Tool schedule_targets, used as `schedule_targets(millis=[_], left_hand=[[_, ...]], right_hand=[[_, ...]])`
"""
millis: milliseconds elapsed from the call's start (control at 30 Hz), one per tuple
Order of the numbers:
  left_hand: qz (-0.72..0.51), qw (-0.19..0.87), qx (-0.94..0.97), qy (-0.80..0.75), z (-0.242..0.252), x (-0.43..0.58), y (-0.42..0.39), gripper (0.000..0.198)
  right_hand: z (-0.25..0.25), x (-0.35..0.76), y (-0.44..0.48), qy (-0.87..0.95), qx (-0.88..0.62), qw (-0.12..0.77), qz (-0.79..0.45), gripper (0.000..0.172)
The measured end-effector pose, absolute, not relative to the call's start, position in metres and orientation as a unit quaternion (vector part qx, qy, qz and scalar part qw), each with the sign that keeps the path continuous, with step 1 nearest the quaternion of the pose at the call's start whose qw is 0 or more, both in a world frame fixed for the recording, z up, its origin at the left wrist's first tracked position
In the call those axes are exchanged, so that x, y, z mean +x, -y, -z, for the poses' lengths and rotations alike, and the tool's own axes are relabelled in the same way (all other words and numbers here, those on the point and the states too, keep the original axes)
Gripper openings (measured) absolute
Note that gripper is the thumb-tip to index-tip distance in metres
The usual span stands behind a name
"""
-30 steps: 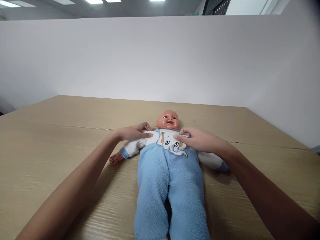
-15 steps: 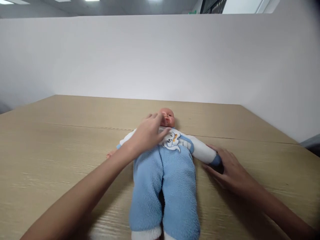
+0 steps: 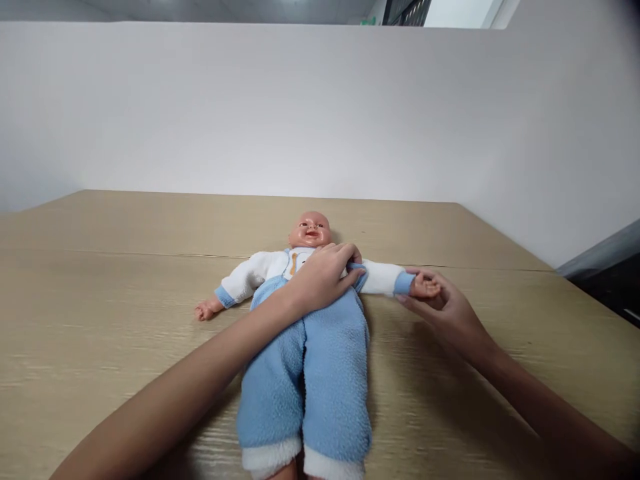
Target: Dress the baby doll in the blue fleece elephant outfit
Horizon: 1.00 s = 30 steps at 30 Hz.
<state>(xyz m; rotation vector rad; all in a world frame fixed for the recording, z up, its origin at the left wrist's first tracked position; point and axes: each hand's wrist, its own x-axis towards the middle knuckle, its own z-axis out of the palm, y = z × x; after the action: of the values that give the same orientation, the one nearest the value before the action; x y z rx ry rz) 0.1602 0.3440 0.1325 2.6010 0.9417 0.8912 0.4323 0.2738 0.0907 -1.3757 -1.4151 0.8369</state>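
Observation:
A baby doll [image 3: 336, 347] lies on its back on the wooden table, head away from me. It wears fuzzy blue trousers and a white top [image 3: 277, 265] with blue cuffs. Across the doll's chest, my left hand [image 3: 327, 272] is closed, its curled fingers gripping the top near the armpit on the right of the view. My right hand [image 3: 445, 308] is closed around the end of the stretched-out sleeve [image 3: 384, 278], thumb below the blue cuff and fingers behind it. The doll's small hand [image 3: 425, 287] sticks out of that cuff. Its other arm [image 3: 245, 280] rests out to the left.
The light wood table [image 3: 125, 300] has a seam running across it. A white partition [image 3: 260, 107] rises behind the far edge. At the right edge stands a dark, grey-topped object [image 3: 610, 267] that I cannot make out.
My left hand has shifted from near the doll's face to the side of its chest. The doll's hand now shows beyond the right-side cuff, where it was hidden before.

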Motion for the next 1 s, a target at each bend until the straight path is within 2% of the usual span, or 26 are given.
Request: schedule_targets(millis=[100, 200, 267, 433, 500, 567, 600, 667, 800, 1000], left_hand=[[-0.345, 0.127, 0.890, -0.271, -0.135, 0.160, -0.341, 0.011], [-0.358, 0.120, 0.897, -0.229, -0.136, 0.159, -0.338, 0.013], [-0.362, 0.100, 0.902, -0.215, -0.136, 0.157, -0.337, 0.014], [-0.395, 0.030, 0.895, -0.204, -0.133, 0.153, -0.334, 0.017], [-0.406, 0.002, 0.889, -0.212, -0.132, 0.152, -0.333, 0.018], [-0.419, -0.020, 0.883, -0.212, -0.132, 0.152, -0.332, 0.018], [-0.427, -0.026, 0.878, -0.213, -0.131, 0.152, -0.332, 0.018], [-0.445, -0.027, 0.867, -0.224, -0.131, 0.152, -0.331, 0.019], [-0.469, 0.019, 0.846, -0.253, -0.136, 0.152, -0.332, 0.017], [-0.431, 0.209, 0.829, -0.289, -0.150, 0.149, -0.343, 0.018]], right_hand=[[-0.105, 0.412, -0.293, 0.542, -0.498, 0.545, -0.402, 0.057], [-0.113, 0.390, -0.313, 0.532, -0.464, 0.561, -0.432, 0.061], [-0.113, 0.377, -0.326, 0.539, -0.451, 0.567, -0.429, 0.066], [-0.099, 0.353, -0.340, 0.581, -0.427, 0.576, -0.385, 0.063], [-0.096, 0.349, -0.337, 0.614, -0.411, 0.563, -0.370, 0.053], [-0.095, 0.349, -0.331, 0.652, -0.403, 0.547, -0.337, 0.034], [-0.095, 0.349, -0.327, 0.666, -0.404, 0.540, -0.320, 0.031], [-0.095, 0.351, -0.318, 0.683, -0.410, 0.528, -0.294, 0.038], [-0.090, 0.350, -0.306, 0.714, -0.402, 0.507, -0.267, 0.033], [-0.083, 0.345, -0.306, 0.693, -0.403, 0.514, -0.306, 0.025]])
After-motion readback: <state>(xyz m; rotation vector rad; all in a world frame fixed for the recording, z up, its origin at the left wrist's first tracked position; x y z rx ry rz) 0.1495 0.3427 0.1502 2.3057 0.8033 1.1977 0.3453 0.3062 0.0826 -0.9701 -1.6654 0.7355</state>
